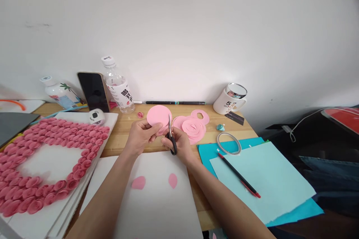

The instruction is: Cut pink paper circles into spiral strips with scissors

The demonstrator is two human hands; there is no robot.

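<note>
My left hand pinches the lower edge of a round pink paper disc, thumb on top. In my right hand is a pair of scissors with black handles, its blades pointing up along the disc's right edge. Whether the blades are apart I cannot make out. Just behind my right hand lie pink paper spirals, piled on the wooden table. Below my wrists, a white sheet carries two small pink paper scraps.
Rolled pink paper flowers cover a white board at left. A plastic bottle, a phone and a mug stand by the wall. At right are blue sheets, a pen and a tape roll.
</note>
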